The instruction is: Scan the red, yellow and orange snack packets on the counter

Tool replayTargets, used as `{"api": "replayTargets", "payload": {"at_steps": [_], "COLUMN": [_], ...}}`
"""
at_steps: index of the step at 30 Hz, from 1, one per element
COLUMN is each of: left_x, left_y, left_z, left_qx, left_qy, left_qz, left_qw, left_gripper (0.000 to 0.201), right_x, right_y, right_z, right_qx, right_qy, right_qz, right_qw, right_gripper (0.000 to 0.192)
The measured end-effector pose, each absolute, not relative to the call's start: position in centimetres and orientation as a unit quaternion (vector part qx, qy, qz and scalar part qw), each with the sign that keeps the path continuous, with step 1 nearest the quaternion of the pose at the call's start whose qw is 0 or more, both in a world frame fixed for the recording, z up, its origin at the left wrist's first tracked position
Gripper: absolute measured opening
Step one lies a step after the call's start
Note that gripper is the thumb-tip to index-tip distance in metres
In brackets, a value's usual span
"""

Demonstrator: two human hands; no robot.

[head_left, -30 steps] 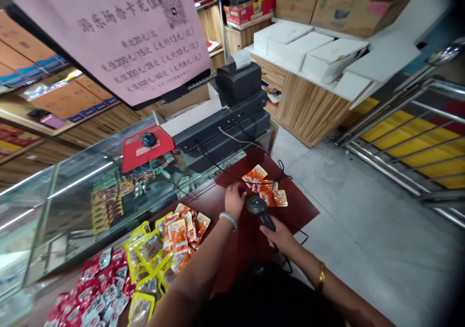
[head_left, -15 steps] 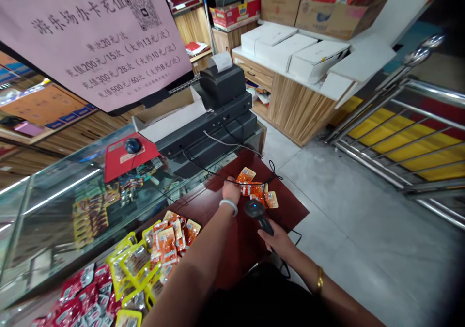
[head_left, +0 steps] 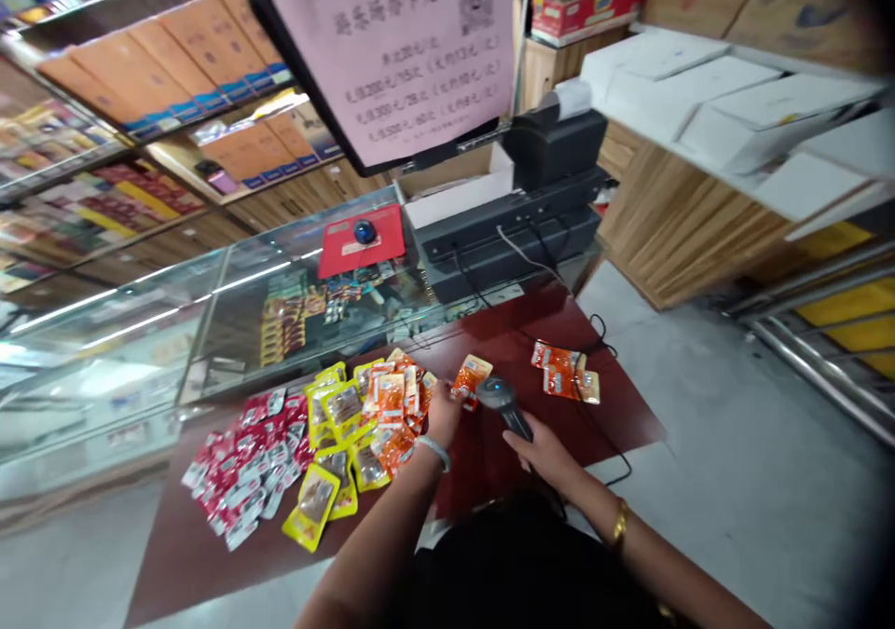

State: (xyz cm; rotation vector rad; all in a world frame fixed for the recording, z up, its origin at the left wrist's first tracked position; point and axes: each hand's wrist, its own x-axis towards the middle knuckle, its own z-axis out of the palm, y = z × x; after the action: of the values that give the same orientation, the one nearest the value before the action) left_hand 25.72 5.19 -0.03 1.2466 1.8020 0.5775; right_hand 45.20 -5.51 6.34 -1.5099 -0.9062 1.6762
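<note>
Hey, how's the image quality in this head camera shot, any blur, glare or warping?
Head view: the pink sign is motion-blurred, its text unreadable; bright light streaks glare on the glass counter; straight edges bend toward the borders; the right corners darken; the scanner stays fairly sharp.

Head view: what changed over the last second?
The left hand left the small orange pile by the cable, moved back toward the big packet heap, and now holds one orange packet in front of the scanner. The right hand still grips the scanner; the piles stayed put.
</note>
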Motion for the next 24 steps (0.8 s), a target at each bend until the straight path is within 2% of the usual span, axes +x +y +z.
{"api": "replayTargets", "payload": {"at_steps": [13,20,24], "left_x": [16.2,13.6,12.5], "left_y": [-1.5,-3.5,-3.0], "left_z": [4.1,3.2,2.8], "left_qx": [0.435,0.327,0.278], "left_qy": [0.78,0.787,0.8], "left_qz": [0.274,0.334,0.36], "left_qw": [0.359,0.402,0.39], "left_gripper": [0.023,0.03,0.035], "right_x": [35.3,34.1,34.3], "right_y": [-3.3,-4.5,-4.6], "right_z": [7.7,7.0,7.2], "right_qx": [-0.505,-0.502,-0.51], "right_qy": [-0.445,-0.425,-0.42], "right_qz": [0.689,0.713,0.712], "right_qw": [0.27,0.243,0.239], "right_gripper": [0.038,0.054,0.06]}}
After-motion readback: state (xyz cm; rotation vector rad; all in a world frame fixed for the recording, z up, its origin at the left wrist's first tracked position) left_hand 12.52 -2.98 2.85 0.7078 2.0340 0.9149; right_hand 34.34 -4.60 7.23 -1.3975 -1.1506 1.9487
